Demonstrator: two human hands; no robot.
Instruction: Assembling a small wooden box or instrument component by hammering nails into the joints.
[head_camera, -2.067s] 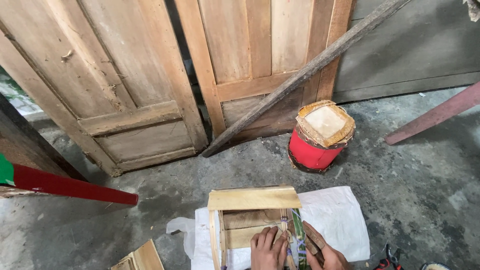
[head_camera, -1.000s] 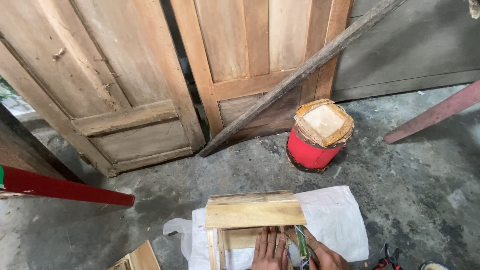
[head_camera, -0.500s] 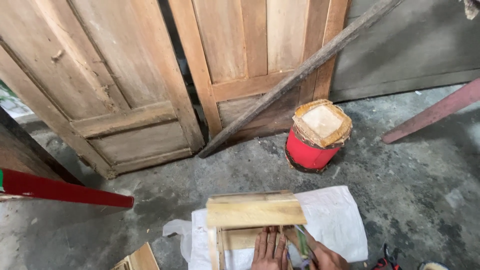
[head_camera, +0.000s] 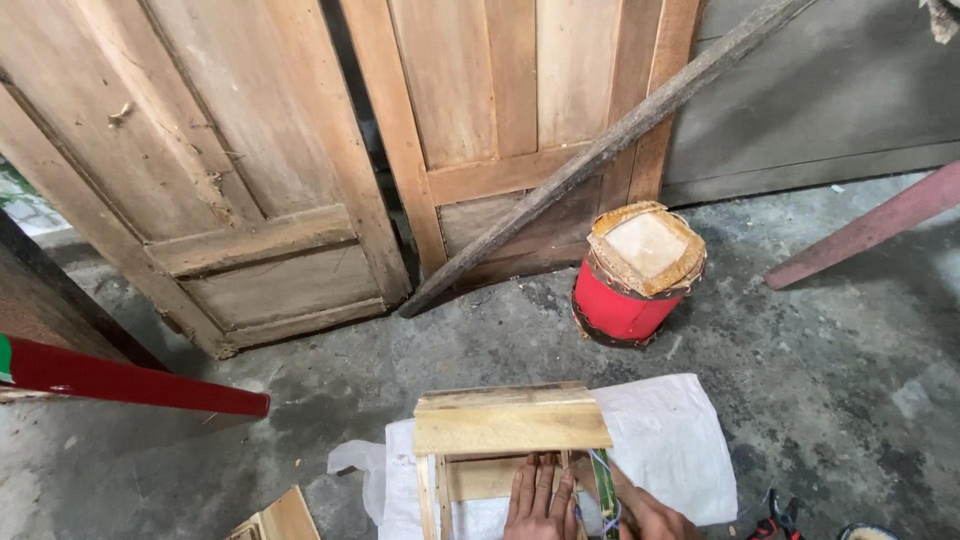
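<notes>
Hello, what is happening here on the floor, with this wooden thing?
A person crouches over a small wooden frame that sits on a white sack on the concrete floor. The left hand lies flat on a slat inside the frame. The right hand holds a thin green strip against the frame's side. Behind stand a red bucket, old wooden doors and a leaning pole.

Bare concrete floor (head_camera: 400, 370) open beyond wooden frame (head_camera: 510, 425); red bucket (head_camera: 630, 285), slanted pole (head_camera: 600, 150) block far right.
</notes>
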